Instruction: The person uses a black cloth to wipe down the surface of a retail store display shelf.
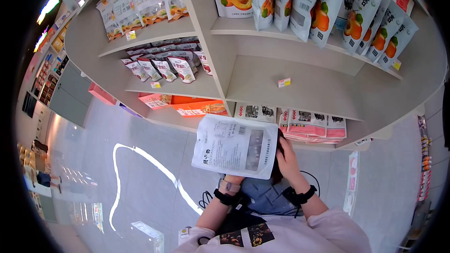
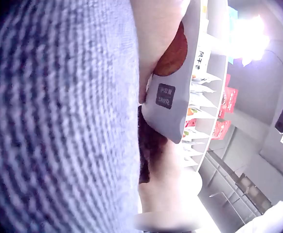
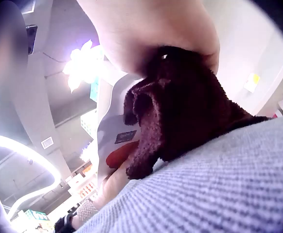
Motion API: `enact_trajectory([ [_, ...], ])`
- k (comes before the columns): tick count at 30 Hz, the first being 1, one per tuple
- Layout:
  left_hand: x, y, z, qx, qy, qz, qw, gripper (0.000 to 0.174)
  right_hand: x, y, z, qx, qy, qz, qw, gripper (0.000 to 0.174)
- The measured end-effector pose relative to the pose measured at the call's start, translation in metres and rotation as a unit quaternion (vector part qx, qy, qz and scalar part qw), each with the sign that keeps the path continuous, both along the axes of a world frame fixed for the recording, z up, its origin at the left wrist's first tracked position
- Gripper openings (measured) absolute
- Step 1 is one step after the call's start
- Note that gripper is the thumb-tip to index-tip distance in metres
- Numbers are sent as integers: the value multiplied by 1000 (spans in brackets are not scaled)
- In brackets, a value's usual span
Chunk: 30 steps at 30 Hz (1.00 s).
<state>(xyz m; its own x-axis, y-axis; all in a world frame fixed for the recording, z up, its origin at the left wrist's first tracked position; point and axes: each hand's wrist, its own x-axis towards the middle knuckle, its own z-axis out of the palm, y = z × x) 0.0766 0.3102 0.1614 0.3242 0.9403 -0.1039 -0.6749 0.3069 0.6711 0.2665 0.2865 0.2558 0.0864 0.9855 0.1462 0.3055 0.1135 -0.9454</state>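
A white pouch lies back side up in front of me, its printed text and clear window facing the head camera. My left hand reaches beneath it and supports it from below; its fingers are hidden under the pouch. In the left wrist view, that hand lies against the pouch's printed front. My right hand is at the pouch's right end, gripping a dark maroon cloth against that end. The cloth hangs in folds below the hand in the right wrist view.
A curved shelf unit stands ahead, with apricot pouches on the upper right shelf. Small bags and orange boxes fill the left side. Pink packets lie on the bottom shelf, beyond my right hand.
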Motion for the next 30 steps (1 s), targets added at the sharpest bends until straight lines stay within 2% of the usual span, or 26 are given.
enact_trajectory([
  [5,2,0,3,-3,-1,-2,1000,58,6,1,12,-62,-51,41,996,46],
  [8,5,-1,4,-4,1,-2,1000,58,12,4,4,-44,-52,61,996,43],
  [11,6,-2,5,-8,1,-3,1000,57,17,1,3,-110,-35,82,990,40],
  [14,8,-2,6,-9,2,-2,1000,57,21,-8,-12,-101,28,97,990,36],
  [17,9,-2,7,-10,2,-3,1000,57,29,-17,-9,-132,48,220,965,32],
  [18,9,-3,7,-11,2,-3,1000,57,28,-21,-5,-116,36,229,966,26],
  [21,9,-2,9,-14,-2,-2,1000,57,33,-23,-17,-98,36,250,963,25],
  [24,10,-2,10,-13,-3,-4,1000,57,41,-16,-24,-110,115,245,957,24],
  [25,9,-1,11,-13,-3,-4,1000,57,42,-17,-18,-125,199,201,951,30],
  [26,8,-1,11,-12,-1,-2,1000,57,38,-18,-12,-185,306,70,931,34],
  [27,8,-1,12,-13,-1,-2,1000,57,34,-18,-3,-241,402,-64,881,37],
  [28,9,-1,13,-14,-3,-3,1000,57,39,-10,0,-221,420,-25,880,40],
  [30,9,1,14,-16,-6,-5,1000,57,42,-4,12,-251,452,-13,856,39],
])
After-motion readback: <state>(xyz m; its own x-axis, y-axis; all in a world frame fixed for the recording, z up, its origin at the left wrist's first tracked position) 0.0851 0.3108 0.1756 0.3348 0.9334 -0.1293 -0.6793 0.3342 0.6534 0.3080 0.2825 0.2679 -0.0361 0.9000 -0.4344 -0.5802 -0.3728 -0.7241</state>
